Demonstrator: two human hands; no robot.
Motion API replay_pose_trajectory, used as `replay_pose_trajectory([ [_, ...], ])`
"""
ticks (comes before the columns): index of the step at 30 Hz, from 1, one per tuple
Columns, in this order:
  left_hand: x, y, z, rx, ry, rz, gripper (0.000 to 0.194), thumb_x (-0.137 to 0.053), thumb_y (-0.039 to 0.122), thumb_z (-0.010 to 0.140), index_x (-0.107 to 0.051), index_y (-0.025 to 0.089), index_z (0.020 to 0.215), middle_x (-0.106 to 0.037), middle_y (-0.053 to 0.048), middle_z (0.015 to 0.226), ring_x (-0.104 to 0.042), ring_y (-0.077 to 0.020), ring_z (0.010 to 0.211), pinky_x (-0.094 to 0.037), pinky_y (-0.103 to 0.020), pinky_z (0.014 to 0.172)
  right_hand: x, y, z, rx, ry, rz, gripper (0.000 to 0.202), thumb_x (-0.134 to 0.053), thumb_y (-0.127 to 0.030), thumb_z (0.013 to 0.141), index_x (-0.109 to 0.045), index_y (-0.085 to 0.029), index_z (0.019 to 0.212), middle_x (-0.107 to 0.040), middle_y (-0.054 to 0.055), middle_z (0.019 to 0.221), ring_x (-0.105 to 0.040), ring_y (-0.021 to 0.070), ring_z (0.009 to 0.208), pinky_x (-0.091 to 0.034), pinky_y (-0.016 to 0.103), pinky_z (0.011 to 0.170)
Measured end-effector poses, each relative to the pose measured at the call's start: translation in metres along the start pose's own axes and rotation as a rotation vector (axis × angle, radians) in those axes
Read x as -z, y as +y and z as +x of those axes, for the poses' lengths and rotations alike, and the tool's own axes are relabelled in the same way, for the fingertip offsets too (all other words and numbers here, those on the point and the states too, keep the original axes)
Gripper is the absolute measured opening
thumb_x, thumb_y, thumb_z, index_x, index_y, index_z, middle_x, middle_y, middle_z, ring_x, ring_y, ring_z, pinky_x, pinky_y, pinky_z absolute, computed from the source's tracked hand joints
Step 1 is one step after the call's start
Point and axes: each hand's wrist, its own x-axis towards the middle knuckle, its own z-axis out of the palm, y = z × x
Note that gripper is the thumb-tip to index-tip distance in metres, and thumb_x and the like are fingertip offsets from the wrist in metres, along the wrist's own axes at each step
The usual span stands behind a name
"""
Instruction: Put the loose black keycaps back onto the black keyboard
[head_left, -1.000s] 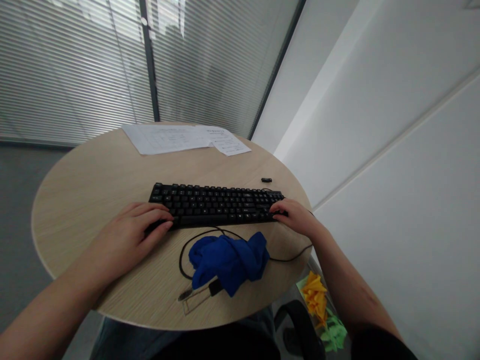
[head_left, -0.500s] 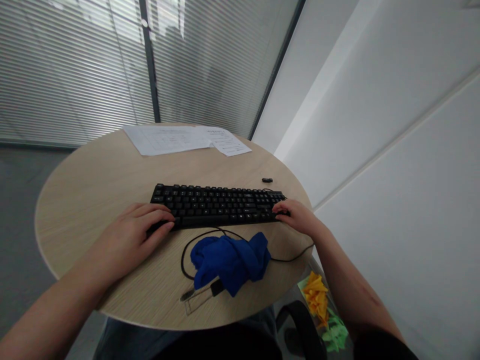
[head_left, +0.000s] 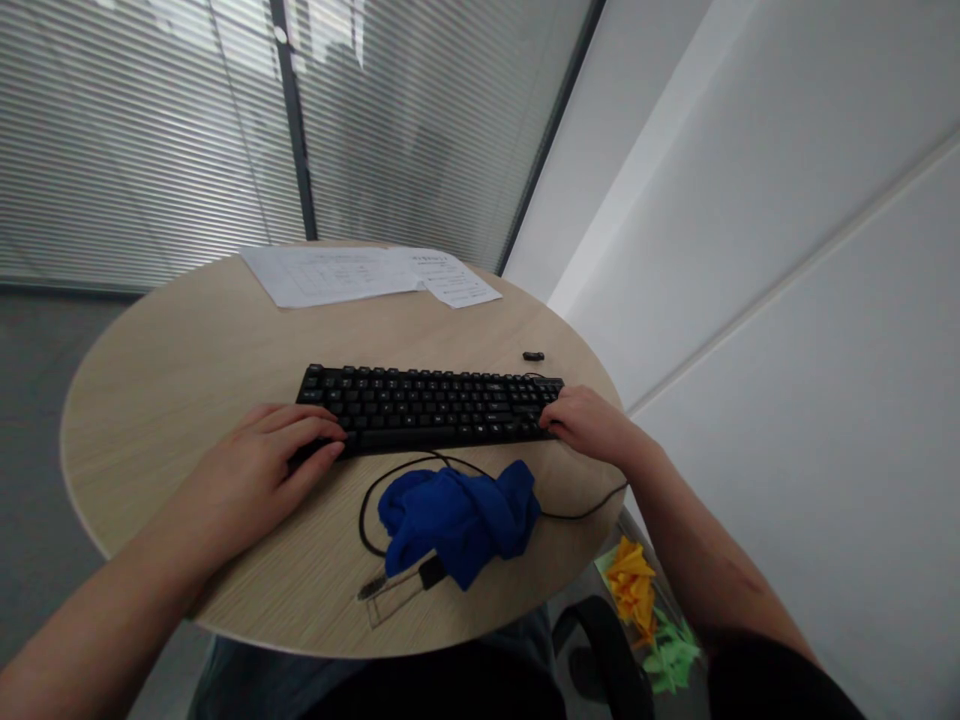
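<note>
A black keyboard (head_left: 435,408) lies across the round wooden table (head_left: 187,340). At its left end is my left hand (head_left: 270,470), thumb and fingers closed on the keyboard's edge. My right hand (head_left: 589,425) grips the right end, its fingers bent over the edge. A crumpled blue cloth (head_left: 457,515) rests nearer to me, below the keyboard, with a black cable (head_left: 367,495) looping around its left side. Partly against the cloth is a thin-framed object with a black block (head_left: 432,572) and a small brush (head_left: 371,587).
Printed paper sheets (head_left: 337,275) lie at the table's far edge. A small black piece (head_left: 533,356) sits beyond the keyboard's right end. Yellow (head_left: 632,585) and green (head_left: 671,655) crumpled items are below the table at right, near a black chair arm (head_left: 604,650). A white wall stands on the right.
My right hand has shifted slightly up at the keyboard's right end, and its fingers are more curled. My left hand keeps its place on the keyboard. The view has moved slightly.
</note>
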Motion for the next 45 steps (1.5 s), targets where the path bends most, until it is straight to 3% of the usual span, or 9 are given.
replay_pose_trajectory([
  [8,0.002,0.003,0.001,0.004,0.003,0.003,0.045,-0.043,0.053,0.098,-0.075,0.021,0.102,-0.074,-0.011,0.111,-0.065,-0.0294,0.106,-0.051,-0.051,0.1,-0.007,0.003,-0.004,-0.07,0.024,0.204,0.034,-0.062,-0.009,0.085,-0.065,-0.022,0.116,-0.072,0.003,0.105,-0.066,0.0192,0.096,-0.05,0.034,0.086],
  [17,0.001,0.002,0.001,-0.014,0.008,-0.005,0.042,-0.045,0.052,0.098,-0.074,0.022,0.103,-0.074,-0.01,0.111,-0.065,-0.0291,0.106,-0.051,-0.05,0.099,-0.017,0.004,-0.014,-0.201,0.095,0.348,0.04,-0.064,-0.012,0.088,-0.064,-0.024,0.126,-0.074,0.003,0.108,-0.07,0.0173,0.095,-0.054,0.033,0.088],
  [25,-0.001,0.0,0.0,-0.012,0.014,0.0,0.043,-0.045,0.053,0.098,-0.075,0.021,0.102,-0.074,-0.011,0.112,-0.066,-0.0299,0.106,-0.051,-0.052,0.1,-0.022,0.0,-0.015,-0.209,0.152,0.352,0.036,-0.07,-0.018,0.089,-0.067,-0.023,0.125,-0.074,0.004,0.106,-0.069,0.018,0.096,-0.053,0.033,0.089],
  [32,0.0,-0.001,0.0,-0.014,0.011,0.005,0.042,-0.045,0.052,0.098,-0.074,0.022,0.102,-0.074,-0.011,0.111,-0.066,-0.0295,0.106,-0.051,-0.051,0.1,-0.027,0.013,-0.016,-0.206,0.178,0.344,0.039,-0.073,-0.017,0.087,-0.066,-0.025,0.124,-0.075,0.003,0.107,-0.07,0.0196,0.101,-0.053,0.037,0.095],
  [45,0.0,0.001,0.0,-0.009,0.001,-0.008,0.044,-0.044,0.052,0.099,-0.074,0.021,0.103,-0.074,-0.01,0.113,-0.065,-0.0291,0.108,-0.051,-0.051,0.101,-0.029,0.02,-0.013,-0.189,0.178,0.489,0.037,-0.074,-0.02,0.085,-0.068,-0.025,0.122,-0.077,0.002,0.101,-0.073,0.0171,0.092,-0.057,0.032,0.087],
])
